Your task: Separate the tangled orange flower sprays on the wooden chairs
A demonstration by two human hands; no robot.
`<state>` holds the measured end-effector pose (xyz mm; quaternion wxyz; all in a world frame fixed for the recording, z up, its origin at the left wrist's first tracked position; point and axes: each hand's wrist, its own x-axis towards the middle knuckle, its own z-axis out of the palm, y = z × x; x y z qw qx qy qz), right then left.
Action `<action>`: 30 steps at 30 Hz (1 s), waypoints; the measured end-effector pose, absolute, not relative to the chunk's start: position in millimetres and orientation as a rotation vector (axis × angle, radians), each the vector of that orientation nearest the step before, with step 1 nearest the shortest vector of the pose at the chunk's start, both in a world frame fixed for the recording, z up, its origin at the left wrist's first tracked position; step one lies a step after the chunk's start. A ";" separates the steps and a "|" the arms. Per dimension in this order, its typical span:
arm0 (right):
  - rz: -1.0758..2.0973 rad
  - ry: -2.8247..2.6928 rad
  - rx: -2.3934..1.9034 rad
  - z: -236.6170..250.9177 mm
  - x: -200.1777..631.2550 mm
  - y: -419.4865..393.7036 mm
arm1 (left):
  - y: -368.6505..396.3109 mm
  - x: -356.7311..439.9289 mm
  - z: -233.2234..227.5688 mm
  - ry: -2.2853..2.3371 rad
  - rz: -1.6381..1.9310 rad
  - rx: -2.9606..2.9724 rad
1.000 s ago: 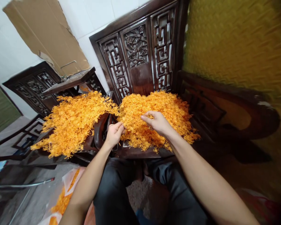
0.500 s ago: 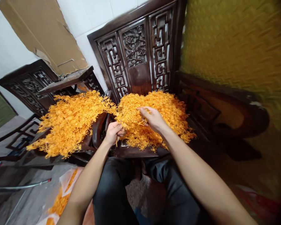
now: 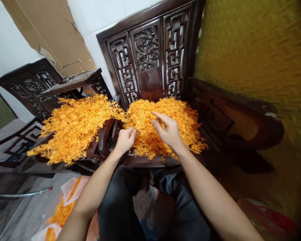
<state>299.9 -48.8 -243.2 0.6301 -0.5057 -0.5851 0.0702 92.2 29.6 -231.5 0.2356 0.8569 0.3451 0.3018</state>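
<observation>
While both heaps are lying large, the left hand (image 3: 124, 140) is pinching sprigs from the right orange pile (image 3: 163, 130) and the right hand (image 3: 168, 131) is hovering with fingers (image 3: 158, 115) released; the left orange pile (image 3: 75, 125) is sitting untouched.

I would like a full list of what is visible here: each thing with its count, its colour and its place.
orange sprig pile: one, orange, on the chair seat ahead, under both hands
second orange pile: one, orange, on the seat to the left
carved chairs: two, dark brown, against the wall
cardboard sheet: one, brown, leaning on the white wall
plastic bag: one, clear with orange contents, on the floor lower left
left hand: closed at the pile's near edge
right hand: fingers spread over the pile
</observation>
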 end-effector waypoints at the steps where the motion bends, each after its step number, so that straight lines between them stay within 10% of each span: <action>1: 0.095 -1.467 -1.167 -239.7 293.6 -51.3 | 27.7 94.0 -230.7 0.953 0.818 2.435; 9: -0.072 -1.840 -1.298 -236.5 281.1 -51.7 | 18.8 99.4 -234.2 0.991 0.672 2.753; 18: 0.153 -0.593 -1.037 -241.7 326.3 -39.5 | 46.8 81.5 -241.0 1.099 0.887 2.187; 30: 0.387 -1.338 -1.315 -242.5 271.4 -32.7 | 30.3 92.1 -236.3 0.961 0.889 2.380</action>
